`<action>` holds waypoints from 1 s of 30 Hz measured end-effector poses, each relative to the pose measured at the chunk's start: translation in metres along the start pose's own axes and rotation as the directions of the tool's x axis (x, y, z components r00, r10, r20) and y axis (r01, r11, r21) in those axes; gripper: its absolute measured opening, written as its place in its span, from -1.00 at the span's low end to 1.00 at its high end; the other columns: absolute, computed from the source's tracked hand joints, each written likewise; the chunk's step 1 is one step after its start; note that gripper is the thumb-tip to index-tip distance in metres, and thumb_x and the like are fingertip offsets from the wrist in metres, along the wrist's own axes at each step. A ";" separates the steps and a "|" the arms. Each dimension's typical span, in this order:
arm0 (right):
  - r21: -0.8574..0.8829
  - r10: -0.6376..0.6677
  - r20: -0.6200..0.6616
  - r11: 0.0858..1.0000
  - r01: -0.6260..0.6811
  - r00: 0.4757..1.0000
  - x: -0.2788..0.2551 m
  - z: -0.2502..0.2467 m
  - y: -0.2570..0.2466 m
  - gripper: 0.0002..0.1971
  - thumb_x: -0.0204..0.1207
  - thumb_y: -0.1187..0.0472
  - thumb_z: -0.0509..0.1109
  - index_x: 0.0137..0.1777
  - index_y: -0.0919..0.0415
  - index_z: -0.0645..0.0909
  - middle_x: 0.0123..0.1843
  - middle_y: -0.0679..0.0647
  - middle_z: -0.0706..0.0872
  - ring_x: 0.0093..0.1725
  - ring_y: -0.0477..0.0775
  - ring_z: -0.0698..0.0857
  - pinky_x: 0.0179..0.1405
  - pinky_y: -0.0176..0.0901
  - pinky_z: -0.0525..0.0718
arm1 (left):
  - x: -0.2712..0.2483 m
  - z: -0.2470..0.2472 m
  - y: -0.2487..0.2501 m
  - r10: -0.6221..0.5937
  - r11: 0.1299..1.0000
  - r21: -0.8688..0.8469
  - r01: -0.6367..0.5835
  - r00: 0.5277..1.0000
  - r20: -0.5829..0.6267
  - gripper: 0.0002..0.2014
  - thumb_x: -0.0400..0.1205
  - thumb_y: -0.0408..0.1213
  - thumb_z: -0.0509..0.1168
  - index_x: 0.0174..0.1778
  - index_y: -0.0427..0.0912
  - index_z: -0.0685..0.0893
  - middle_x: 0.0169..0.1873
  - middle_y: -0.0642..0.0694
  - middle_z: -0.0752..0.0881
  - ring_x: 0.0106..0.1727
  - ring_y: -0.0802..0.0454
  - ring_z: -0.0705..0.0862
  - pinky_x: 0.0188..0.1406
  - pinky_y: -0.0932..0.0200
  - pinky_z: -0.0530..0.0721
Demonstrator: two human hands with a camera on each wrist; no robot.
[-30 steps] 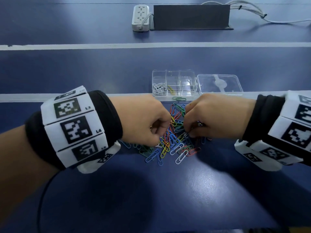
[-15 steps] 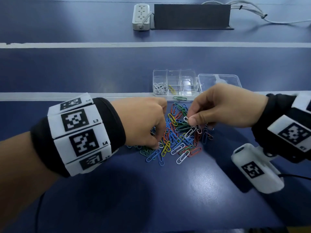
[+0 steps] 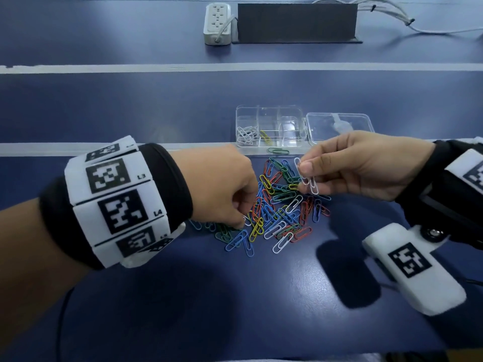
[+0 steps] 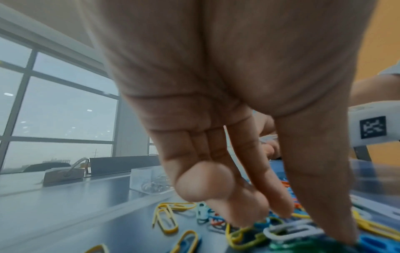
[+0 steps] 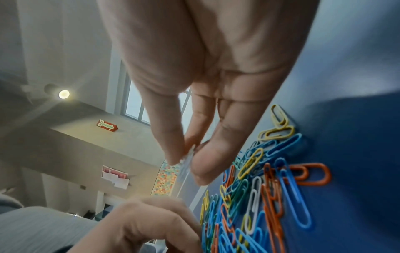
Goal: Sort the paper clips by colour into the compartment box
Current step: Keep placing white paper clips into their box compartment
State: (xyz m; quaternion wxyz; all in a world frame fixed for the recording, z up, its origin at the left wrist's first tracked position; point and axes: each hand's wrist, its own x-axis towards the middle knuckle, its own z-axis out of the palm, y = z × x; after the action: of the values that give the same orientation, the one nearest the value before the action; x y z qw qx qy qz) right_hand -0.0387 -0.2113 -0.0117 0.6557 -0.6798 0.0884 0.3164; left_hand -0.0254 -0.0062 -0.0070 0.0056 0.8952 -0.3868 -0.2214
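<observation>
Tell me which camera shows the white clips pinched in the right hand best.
The head view: the white clips hang clear in the right hand above the pile. The right wrist view shows only a blurred edge-on sliver between fingertips; the left wrist view, a faint white glimpse behind fingers.

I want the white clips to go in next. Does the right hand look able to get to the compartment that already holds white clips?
Probably yes. The right hand pinches white clips above the pile, the box lies open just beyond, and nothing stands between.
</observation>
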 end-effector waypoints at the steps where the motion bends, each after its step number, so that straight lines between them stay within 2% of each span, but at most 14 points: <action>1: 0.012 0.009 0.000 1.000 -0.009 1.000 -0.001 0.001 0.000 -0.97 0.13 0.31 0.46 -0.42 0.24 0.67 -0.50 0.04 0.71 -0.43 -0.03 0.79 -0.50 -0.40 0.71 | 0.001 0.000 -0.001 -0.003 1.000 0.011 0.003 1.000 0.013 -0.81 0.42 0.02 0.40 -0.15 0.03 0.76 -0.29 0.10 0.73 -0.30 0.19 0.61 -0.27 0.33 0.52; 3: 0.025 0.016 -0.008 1.000 -0.016 1.000 -0.001 0.001 0.001 -0.84 0.34 0.38 0.39 -0.44 0.23 0.61 -0.50 0.05 0.68 -0.46 -0.01 0.77 -0.56 -0.38 0.68 | 0.002 0.001 -0.002 -0.002 1.000 0.023 0.001 1.000 0.023 -0.82 0.44 0.00 0.38 -0.14 0.04 0.78 -0.25 0.09 0.75 -0.26 0.19 0.63 -0.21 0.35 0.54; 5: 0.018 0.025 -0.020 1.000 -0.025 0.999 -0.001 0.001 0.003 -0.75 0.46 0.45 0.30 -0.42 0.23 0.56 -0.50 0.05 0.66 -0.48 -0.01 0.74 -0.60 -0.39 0.64 | 0.002 0.003 -0.002 0.006 0.999 0.031 -0.007 1.000 0.019 -0.84 0.45 -0.06 0.34 -0.19 0.01 0.77 -0.27 0.08 0.75 -0.24 0.17 0.65 -0.17 0.32 0.58; 8: 0.019 0.037 -0.022 0.999 -0.036 0.999 -0.001 0.002 0.004 -0.80 0.46 0.51 0.29 -0.25 0.21 0.59 -0.45 0.08 0.65 -0.49 0.00 0.74 -0.61 -0.40 0.64 | 0.000 0.002 -0.002 0.016 1.000 0.017 -0.016 1.000 0.006 -0.89 0.44 -0.11 0.31 -0.27 -0.01 0.72 -0.35 0.07 0.72 -0.29 0.14 0.63 -0.16 0.27 0.63; 10: -0.015 0.050 -0.029 0.999 -0.051 0.998 0.000 0.002 0.006 -0.78 0.46 0.53 0.29 -0.11 0.21 0.63 -0.38 0.15 0.62 -0.49 0.01 0.73 -0.59 -0.36 0.66 | -0.001 -0.001 -0.002 0.006 1.000 -0.025 -0.006 1.000 -0.023 -0.92 0.45 -0.10 0.33 -0.29 0.01 0.68 -0.45 0.11 0.66 -0.38 0.20 0.59 -0.29 0.39 0.55; 11: -0.056 0.054 -0.028 0.997 -0.056 0.998 0.001 0.003 0.007 -0.78 0.47 0.53 0.27 -0.10 0.23 0.64 -0.36 0.18 0.61 -0.50 0.01 0.71 -0.59 -0.35 0.66 | -0.002 -0.003 -0.001 0.003 0.999 -0.054 -0.005 0.999 -0.038 -0.93 0.46 -0.09 0.34 -0.29 0.04 0.67 -0.51 0.13 0.63 -0.42 0.25 0.58 -0.36 0.47 0.49; 13: -0.157 0.043 -0.016 0.987 -0.045 0.999 0.001 0.006 0.009 -0.80 0.47 0.51 0.26 -0.23 0.24 0.62 -0.35 0.19 0.56 -0.53 -0.02 0.64 -0.62 -0.34 0.62 | -0.002 -0.005 0.001 0.016 0.994 -0.107 -0.022 0.998 -0.054 -0.96 0.48 -0.08 0.34 -0.21 0.10 0.68 -0.54 0.16 0.61 -0.45 0.33 0.55 -0.41 0.53 0.42; 16: -0.344 -0.016 -0.019 0.939 0.008 1.000 0.001 0.009 0.008 -0.83 0.42 0.42 0.33 -0.35 0.21 0.57 -0.42 0.12 0.54 -0.57 -0.06 0.49 -0.65 -0.33 0.47 | 0.000 -0.005 0.006 0.057 0.989 -0.135 -0.065 0.996 -0.066 -0.80 0.55 -0.13 0.26 0.05 0.19 0.66 -0.41 0.14 0.70 -0.42 0.30 0.55 -0.27 0.43 0.49; 18: -0.555 -0.086 0.003 0.828 0.073 0.996 0.000 0.010 0.008 -0.87 0.45 0.31 0.37 -0.31 0.16 0.59 -0.52 -0.01 0.52 -0.57 -0.10 0.44 -0.59 -0.34 0.41 | 0.002 -0.005 0.008 0.063 0.987 -0.140 -0.074 0.995 -0.080 -0.78 0.55 -0.16 0.23 0.04 0.18 0.67 -0.32 0.09 0.75 -0.32 0.21 0.60 -0.15 0.30 0.56; 21: -0.850 -0.178 0.094 0.498 0.172 0.980 -0.001 0.014 0.010 -0.98 0.40 0.11 0.47 -0.21 -0.01 0.68 -0.62 -0.10 0.49 -0.58 -0.18 0.43 -0.51 -0.47 0.36 | 0.002 -0.005 0.008 0.058 0.984 -0.162 -0.067 0.996 -0.065 -0.87 0.49 -0.22 0.25 -0.17 0.12 0.65 -0.32 0.06 0.74 -0.26 0.14 0.64 -0.13 0.25 0.60; 23: -0.943 -0.217 0.123 0.278 0.182 0.968 -0.001 0.017 0.012 -0.90 0.41 0.11 0.44 -0.10 -0.10 0.72 -0.57 -0.28 0.56 -0.50 -0.31 0.51 -0.48 -0.53 0.35 | 0.001 -0.006 0.006 0.039 0.981 -0.189 -0.045 0.999 -0.036 -0.87 0.50 -0.25 0.28 -0.24 0.12 0.62 -0.38 0.11 0.73 -0.30 0.21 0.65 -0.16 0.27 0.61; 24: -0.962 -0.238 0.127 0.207 0.178 0.963 -0.002 0.019 0.012 -0.85 0.42 0.12 0.42 -0.05 -0.11 0.73 -0.55 -0.25 0.56 -0.46 -0.29 0.51 -0.47 -0.54 0.32 | 0.001 -0.006 0.005 0.025 0.978 -0.206 -0.029 0.999 -0.021 -0.86 0.51 -0.27 0.29 -0.26 0.11 0.62 -0.42 0.14 0.72 -0.33 0.25 0.63 -0.18 0.32 0.60; 27: -0.982 -0.278 0.149 0.072 0.175 0.949 -0.003 0.023 0.012 -0.82 0.46 0.13 0.36 -0.01 -0.09 0.74 -0.46 -0.19 0.43 -0.32 -0.13 0.45 -0.32 -0.36 0.35 | 0.000 -0.006 0.004 -0.011 0.970 -0.242 0.006 1.000 -0.017 -0.84 0.51 -0.29 0.32 -0.28 0.11 0.62 -0.46 0.16 0.72 -0.36 0.28 0.62 -0.22 0.38 0.58; 30: -0.985 -0.272 0.151 0.037 0.167 0.951 -0.005 0.026 0.012 -0.85 0.45 0.12 0.31 -0.09 -0.02 0.71 -0.35 -0.12 0.52 -0.26 -0.04 0.47 -0.16 -0.28 0.46 | -0.003 -0.005 0.005 -0.016 0.973 -0.229 0.004 0.998 -0.054 -0.83 0.53 -0.27 0.28 -0.27 0.15 0.58 -0.38 0.13 0.70 -0.30 0.25 0.62 -0.17 0.28 0.58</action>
State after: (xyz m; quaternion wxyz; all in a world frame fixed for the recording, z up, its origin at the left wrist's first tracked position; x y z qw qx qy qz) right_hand -0.0574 -0.1900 -0.0174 0.0562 -0.9583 -0.2290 0.1612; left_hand -0.0287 -0.0085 -0.0003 0.1183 0.8963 -0.3538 -0.2398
